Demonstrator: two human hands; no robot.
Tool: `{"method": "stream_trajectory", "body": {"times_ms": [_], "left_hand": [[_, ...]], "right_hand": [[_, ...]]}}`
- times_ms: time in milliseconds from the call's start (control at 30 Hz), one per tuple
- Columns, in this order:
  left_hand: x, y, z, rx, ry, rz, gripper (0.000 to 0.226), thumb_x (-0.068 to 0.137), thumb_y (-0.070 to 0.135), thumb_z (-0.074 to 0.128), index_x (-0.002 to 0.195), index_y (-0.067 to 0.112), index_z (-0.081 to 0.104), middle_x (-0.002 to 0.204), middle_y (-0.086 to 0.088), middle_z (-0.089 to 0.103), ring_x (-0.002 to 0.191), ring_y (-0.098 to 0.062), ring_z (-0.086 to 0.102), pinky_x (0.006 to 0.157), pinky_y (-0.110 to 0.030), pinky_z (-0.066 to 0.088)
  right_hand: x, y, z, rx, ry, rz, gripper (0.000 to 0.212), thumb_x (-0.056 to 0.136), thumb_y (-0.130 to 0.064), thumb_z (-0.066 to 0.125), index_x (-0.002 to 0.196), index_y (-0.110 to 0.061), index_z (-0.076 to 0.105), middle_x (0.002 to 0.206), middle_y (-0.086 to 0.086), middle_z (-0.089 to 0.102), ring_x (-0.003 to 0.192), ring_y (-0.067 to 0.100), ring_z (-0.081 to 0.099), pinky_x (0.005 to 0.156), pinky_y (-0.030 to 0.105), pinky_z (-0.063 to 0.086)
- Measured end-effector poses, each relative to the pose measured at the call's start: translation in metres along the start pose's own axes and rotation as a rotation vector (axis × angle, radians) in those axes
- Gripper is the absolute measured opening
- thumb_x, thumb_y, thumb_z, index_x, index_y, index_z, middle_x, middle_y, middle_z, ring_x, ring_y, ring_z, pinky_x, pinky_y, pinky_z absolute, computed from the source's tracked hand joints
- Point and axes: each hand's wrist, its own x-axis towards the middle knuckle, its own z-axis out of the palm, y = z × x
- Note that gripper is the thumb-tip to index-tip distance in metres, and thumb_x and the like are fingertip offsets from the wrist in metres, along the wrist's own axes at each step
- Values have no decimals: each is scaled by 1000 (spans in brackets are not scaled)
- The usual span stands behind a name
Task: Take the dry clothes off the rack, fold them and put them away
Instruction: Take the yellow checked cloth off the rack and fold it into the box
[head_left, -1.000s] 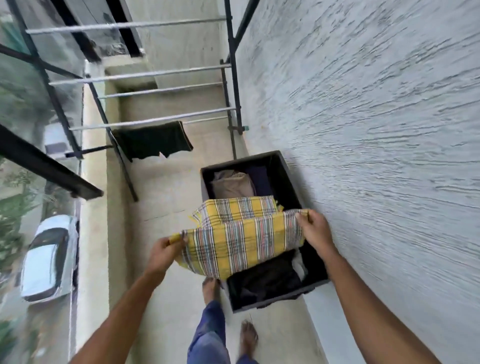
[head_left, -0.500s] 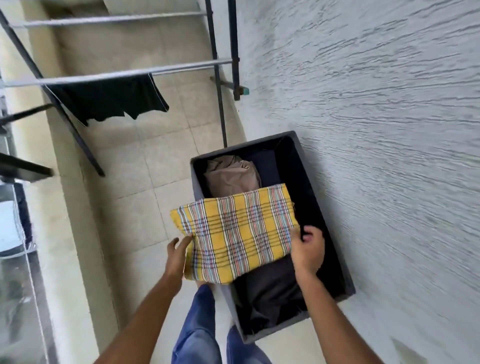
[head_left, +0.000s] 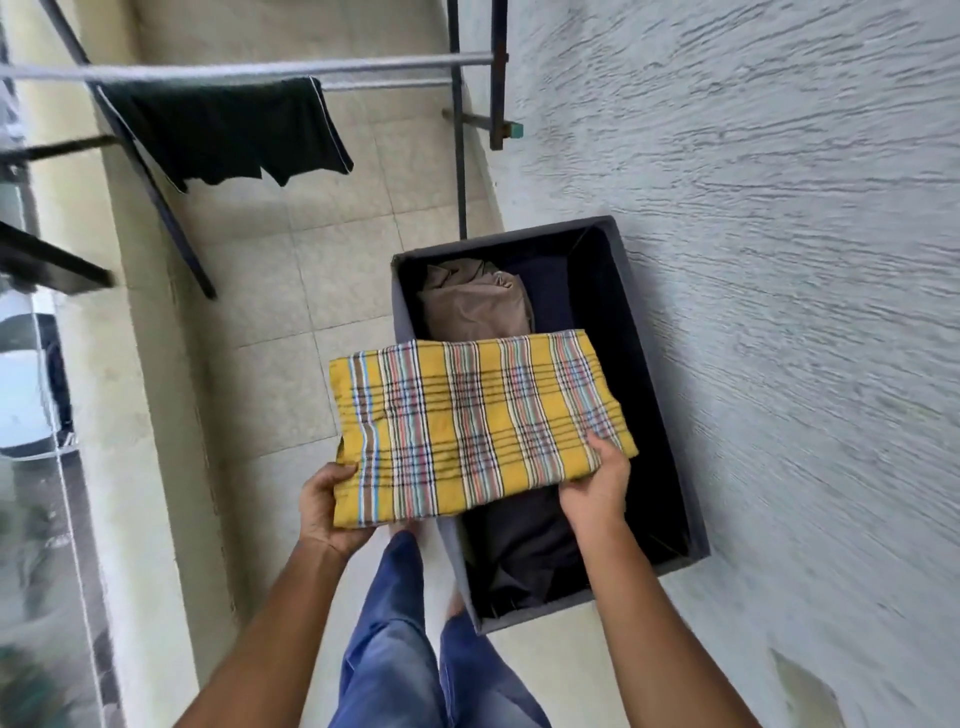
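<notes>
Head view: the left hand (head_left: 332, 506) is gripping the near-left corner of the folded yellow plaid cloth (head_left: 478, 426), fingers curled under its edge. The right hand (head_left: 597, 488) is pinching the near-right corner, fingertips on top. Btwn the 2 hands the cloth is hanging fairly flat above the fabric bin (head_left: 641, 364), its left part sticking out past the bin's left wall, not yet resting inside.

Likely risks: w/ that overhang, the cloth is probably heading for a snag on the left wall, which would bunch it. If 1 hand is letting go first, the layers are apt to slide & the fold to open. Dropped askew, it would be lying crooked on the black garment (head_left: 524, 545) below.

The cloth is looking thin, woven & soft: a layered rectangle, yellow w/ red, blue, white & black stripes. The bin is rectangular, grey outside, black-lined, w/ soft walls that may bow. At its far end a brown garment (head_left: 475, 306) is sitting, smooth & loosely folded.

Beyond, 1 dark garment (head_left: 223, 130) is draping over a metal rack rail (head_left: 260, 70), so the task is looking unfinished. The wall (head_left: 779, 260) beside the bin is showing rough, ridged plaster; the floor (head_left: 291, 291) is pale tile.
</notes>
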Motion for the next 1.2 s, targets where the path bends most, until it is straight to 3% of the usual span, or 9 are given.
{"method": "stream_trajectory", "body": {"times_ms": [167,367,500,567,733,867,933,1033,1200], "left_hand": [[-26,11,31,52,-123,92,67,49,6,64,116,5,69,113,-20,68,97,-39,68,86,-60,54],[-37,-1,49,42,-133,80,53,70,5,32,109,2,69,105,-20,69,92,-39,69,80,-55,57],[-37,-6,45,32,-112,150,31,68,26,63,84,5,79,88,-17,74,79,-31,73,67,-43,62],[-32,-4,39,3,-136,144,51,47,29,83,91,4,78,97,-17,73,88,-31,73,74,-43,61],[-20,10,30,36,-97,76,73,90,59,53,142,8,51,143,-21,52,133,-37,48,114,-54,34],[-20,24,50,394,9,3,31,93,24,59,116,5,69,112,-21,70,90,-32,73,77,-46,61],[-17,30,52,566,82,5,52,77,9,72,127,3,60,116,-22,69,90,-32,73,69,-41,62],[-17,35,54,676,75,-31,70,65,8,71,133,6,54,117,-17,71,99,-35,71,74,-42,61],[-20,41,88,775,-24,-154,65,65,6,71,128,6,56,117,-19,70,103,-38,69,83,-46,58]], "right_hand": [[-57,-20,17,-88,-418,-302,56,77,8,61,132,-3,60,127,14,67,117,34,63,101,51,49],[-135,32,59,-990,-1053,-883,45,79,-6,71,121,-21,65,122,-13,68,118,8,62,101,27,47],[-124,100,55,-1686,-1175,-1274,35,77,-21,67,109,-20,53,160,-2,35,151,17,23,124,43,15],[-118,113,51,-1786,-1106,-1297,30,74,-20,63,95,-24,42,163,-4,30,153,16,15,124,48,12],[-122,86,45,-1708,-1207,-1071,21,77,-25,67,91,-27,53,157,-6,40,148,10,28,122,34,16],[-98,59,38,-1264,-780,-965,27,84,-39,72,103,-23,61,132,-7,59,129,1,48,104,17,36],[-79,48,45,-1105,-534,-646,29,86,-28,74,112,-27,59,123,-6,61,116,1,56,92,13,41],[-56,41,53,-798,-496,-55,29,93,-27,67,120,-26,59,128,8,66,106,19,63,85,32,50],[-73,38,47,-662,-608,193,41,87,-25,74,124,-9,66,120,15,71,106,32,69,94,49,55]]}}
